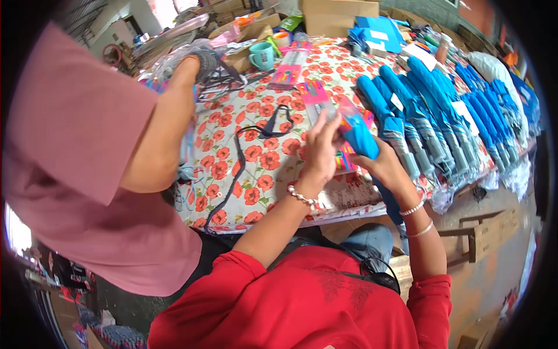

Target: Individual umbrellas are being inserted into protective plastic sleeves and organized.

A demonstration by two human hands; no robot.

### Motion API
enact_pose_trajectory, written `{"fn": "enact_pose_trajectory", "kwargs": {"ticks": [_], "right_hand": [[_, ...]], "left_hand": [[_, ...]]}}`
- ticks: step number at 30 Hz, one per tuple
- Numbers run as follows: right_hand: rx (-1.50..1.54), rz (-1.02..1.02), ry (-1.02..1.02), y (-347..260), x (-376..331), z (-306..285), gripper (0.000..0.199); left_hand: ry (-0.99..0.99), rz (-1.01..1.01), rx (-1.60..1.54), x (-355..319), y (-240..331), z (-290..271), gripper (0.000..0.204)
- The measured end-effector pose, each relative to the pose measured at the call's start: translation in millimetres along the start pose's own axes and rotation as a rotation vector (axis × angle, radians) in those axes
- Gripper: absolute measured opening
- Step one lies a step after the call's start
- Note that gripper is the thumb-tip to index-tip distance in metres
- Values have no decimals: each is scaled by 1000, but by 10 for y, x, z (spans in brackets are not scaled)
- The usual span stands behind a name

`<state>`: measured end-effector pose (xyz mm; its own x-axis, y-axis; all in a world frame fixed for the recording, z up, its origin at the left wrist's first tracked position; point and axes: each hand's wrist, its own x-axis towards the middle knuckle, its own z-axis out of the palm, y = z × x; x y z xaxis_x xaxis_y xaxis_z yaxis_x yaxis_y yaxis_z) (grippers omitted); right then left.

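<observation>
In my right hand is a folded blue umbrella, my fingers wrapped round it. Its upper end leans toward my left hand, and a darker length hangs below my right hand past the table edge. My left hand is raised beside the umbrella, its fingers smeared by motion, so I cannot tell whether they grip anything. Next to its fingertips is a clear plastic sleeve with a pink printed end. Another brightly printed packet lies partly hidden under my hands.
Rows of folded blue umbrellas lie at the right of the flowered tablecloth. A black strap trails across it. A teal mug and cardboard box stand behind. A person in a pink shirt works close on my left.
</observation>
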<state>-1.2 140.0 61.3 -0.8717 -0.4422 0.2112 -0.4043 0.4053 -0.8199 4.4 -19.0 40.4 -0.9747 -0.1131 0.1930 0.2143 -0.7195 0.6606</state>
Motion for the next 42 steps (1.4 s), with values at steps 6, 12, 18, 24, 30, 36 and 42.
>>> {"fn": "enact_pose_trajectory", "kwargs": {"ticks": [6,12,18,24,30,36,42], "right_hand": [[-72,14,65,-43,11,81,46],[297,214,-71,-102,-3,14,37],[-133,121,-62,-115,8,28,37],[22,197,-145,-72,-7,26,35],[256,243,-120,55,-11,23,32],[-398,9,126,-114,-41,30,53],[569,422,-271,-284,-87,-47,37]], "left_hand": [[85,144,308,-39,-88,124,51],[21,54,262,-121,-211,88,35],[55,-215,172,19,63,186,39],[-1,-38,117,-144,-196,150,33],[-93,-402,213,-26,-27,37,26],[-2,-420,140,26,162,273,27],[-191,-120,122,-152,-188,196,42]]}}
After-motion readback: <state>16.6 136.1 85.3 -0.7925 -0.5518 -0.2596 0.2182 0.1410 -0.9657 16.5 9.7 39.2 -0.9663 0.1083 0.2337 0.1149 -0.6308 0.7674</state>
